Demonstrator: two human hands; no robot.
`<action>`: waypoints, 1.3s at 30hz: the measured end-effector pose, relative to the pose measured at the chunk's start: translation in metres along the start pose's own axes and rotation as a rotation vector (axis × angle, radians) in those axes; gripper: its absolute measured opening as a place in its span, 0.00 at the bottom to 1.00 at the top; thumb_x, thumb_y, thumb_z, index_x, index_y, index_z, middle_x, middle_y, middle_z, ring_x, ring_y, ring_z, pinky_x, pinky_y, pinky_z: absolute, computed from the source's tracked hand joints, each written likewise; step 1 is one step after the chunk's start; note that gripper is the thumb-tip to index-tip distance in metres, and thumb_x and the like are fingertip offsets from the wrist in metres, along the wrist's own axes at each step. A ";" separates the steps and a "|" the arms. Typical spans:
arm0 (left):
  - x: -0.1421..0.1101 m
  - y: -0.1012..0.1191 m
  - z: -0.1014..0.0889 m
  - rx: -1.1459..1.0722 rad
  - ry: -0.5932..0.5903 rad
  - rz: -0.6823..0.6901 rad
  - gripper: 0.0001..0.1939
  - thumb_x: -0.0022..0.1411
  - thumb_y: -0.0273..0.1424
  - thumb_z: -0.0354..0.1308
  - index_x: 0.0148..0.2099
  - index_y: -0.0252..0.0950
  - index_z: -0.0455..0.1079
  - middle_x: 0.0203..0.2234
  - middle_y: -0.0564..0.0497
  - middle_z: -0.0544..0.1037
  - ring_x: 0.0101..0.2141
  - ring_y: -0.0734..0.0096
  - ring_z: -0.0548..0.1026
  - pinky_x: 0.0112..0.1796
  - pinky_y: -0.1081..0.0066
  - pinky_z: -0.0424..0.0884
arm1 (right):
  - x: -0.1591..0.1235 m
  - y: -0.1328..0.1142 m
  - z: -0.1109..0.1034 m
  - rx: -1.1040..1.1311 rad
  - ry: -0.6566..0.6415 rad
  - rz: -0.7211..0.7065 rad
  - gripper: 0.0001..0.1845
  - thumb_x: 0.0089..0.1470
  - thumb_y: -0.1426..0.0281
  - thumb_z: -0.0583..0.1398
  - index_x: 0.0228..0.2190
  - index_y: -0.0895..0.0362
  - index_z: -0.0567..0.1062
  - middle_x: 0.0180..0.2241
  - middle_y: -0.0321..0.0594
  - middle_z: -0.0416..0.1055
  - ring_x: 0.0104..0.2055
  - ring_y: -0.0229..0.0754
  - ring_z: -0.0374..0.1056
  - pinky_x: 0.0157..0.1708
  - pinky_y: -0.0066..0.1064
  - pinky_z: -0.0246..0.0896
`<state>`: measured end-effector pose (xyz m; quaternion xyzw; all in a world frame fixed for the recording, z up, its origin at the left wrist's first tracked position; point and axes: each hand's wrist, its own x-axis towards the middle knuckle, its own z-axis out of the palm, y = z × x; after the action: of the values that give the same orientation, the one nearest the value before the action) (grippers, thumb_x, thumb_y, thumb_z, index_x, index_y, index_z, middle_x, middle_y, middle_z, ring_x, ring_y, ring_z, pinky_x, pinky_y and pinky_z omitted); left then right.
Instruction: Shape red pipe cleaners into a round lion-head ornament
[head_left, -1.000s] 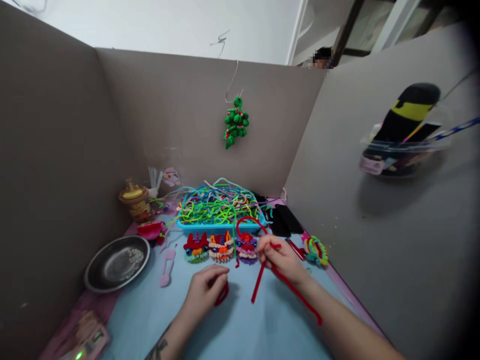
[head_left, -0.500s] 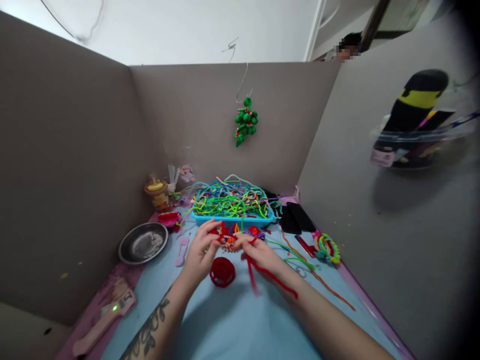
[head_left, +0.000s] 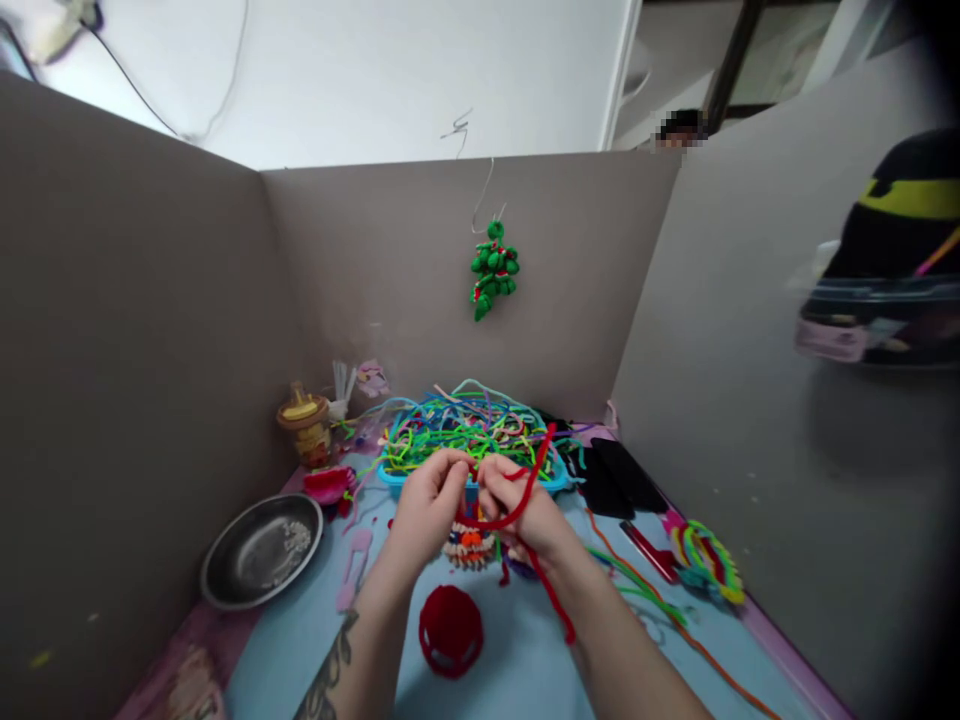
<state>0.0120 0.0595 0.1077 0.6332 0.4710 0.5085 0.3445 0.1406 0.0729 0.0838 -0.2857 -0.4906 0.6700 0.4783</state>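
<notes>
Red pipe cleaners [head_left: 517,515] are pinched between my two hands in the middle of the view. My left hand [head_left: 431,500] is closed, thumb against fingers, on the red strand. Right beside it, my right hand [head_left: 525,500] is closed on the red pipe cleaners too, with one end curving up and another hanging past the wrist. A round red fuzzy piece [head_left: 451,630] lies on the blue cloth below my hands. Behind them sits a colourful figure [head_left: 471,545] of bent pipe cleaners, partly hidden by my fingers.
A blue tray [head_left: 394,482] heaped with pipe cleaners stands at the back. To the left are a metal bowl [head_left: 225,590] with small white bits and a brown cup [head_left: 307,430]. Dark phones [head_left: 626,475] lie at right. A green ornament [head_left: 494,270] hangs on the back panel.
My left hand has let go of the round red piece, which now lies on the cloth, and has come up beside my right hand onto the red strand. Green and orange pipe cleaners show at right.
</notes>
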 end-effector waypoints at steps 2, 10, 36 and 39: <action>0.002 -0.008 0.004 -0.034 0.061 -0.010 0.12 0.61 0.37 0.48 0.35 0.34 0.67 0.17 0.57 0.65 0.20 0.76 0.64 0.23 0.77 0.60 | 0.005 0.008 0.001 0.006 0.023 0.033 0.19 0.48 0.53 0.58 0.24 0.55 0.60 0.10 0.23 0.57 0.08 0.26 0.41 0.07 0.20 0.33; 0.005 -0.013 -0.004 -0.059 0.057 -0.055 0.11 0.58 0.36 0.53 0.34 0.33 0.70 0.25 0.51 0.73 0.26 0.73 0.69 0.25 0.76 0.63 | 0.018 0.017 -0.006 0.042 0.158 0.030 0.22 0.44 0.53 0.61 0.32 0.55 0.64 0.13 0.24 0.61 0.10 0.25 0.43 0.10 0.19 0.34; 0.012 -0.027 -0.009 -0.219 -0.080 -0.195 0.13 0.53 0.39 0.57 0.36 0.34 0.67 0.21 0.54 0.73 0.21 0.77 0.67 0.24 0.78 0.60 | 0.020 0.005 -0.024 -0.134 0.090 -0.007 0.15 0.44 0.58 0.60 0.22 0.56 0.63 0.14 0.26 0.59 0.13 0.27 0.45 0.13 0.21 0.38; 0.011 -0.025 -0.008 -0.247 -0.069 -0.215 0.17 0.52 0.38 0.59 0.41 0.34 0.66 0.20 0.54 0.73 0.20 0.77 0.67 0.23 0.78 0.59 | 0.018 0.004 -0.025 -0.415 0.224 -0.189 0.12 0.46 0.64 0.58 0.19 0.57 0.65 0.16 0.29 0.57 0.19 0.31 0.51 0.19 0.23 0.46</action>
<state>-0.0012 0.0779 0.0901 0.5489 0.4579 0.5007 0.4883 0.1536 0.0986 0.0724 -0.4028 -0.5860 0.4715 0.5215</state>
